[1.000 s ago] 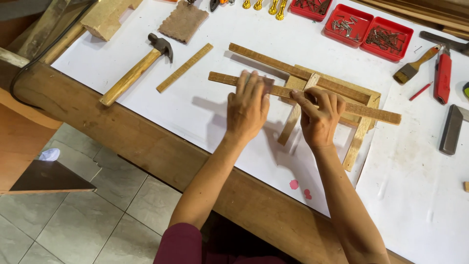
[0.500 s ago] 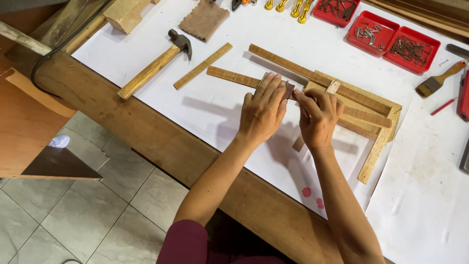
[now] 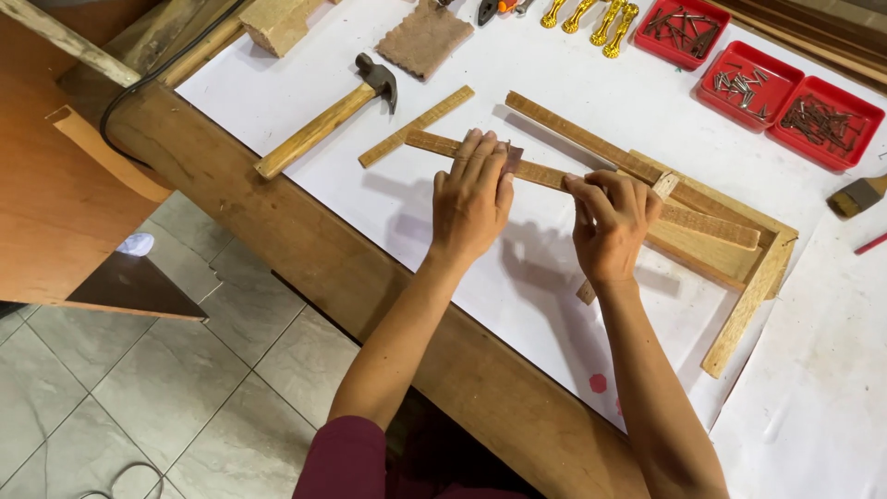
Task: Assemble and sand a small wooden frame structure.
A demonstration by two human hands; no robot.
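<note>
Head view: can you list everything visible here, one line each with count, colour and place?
wooden-handled claw hammer: one, tan handle and dark head, upper left of the white sheet
loose short wooden strip: one, light brown, right of the hammer
long wooden slat: one, brown, under both hands
stacked wooden slats: several, tan, right of the hands
shallow red plastic trays: three, holding nails, top right
brown sanding pad: one, top centre
gold metal fittings: about four, top edge
paintbrush: one, right edge
left hand: flat on the slat
right hand: gripping the slat
</note>
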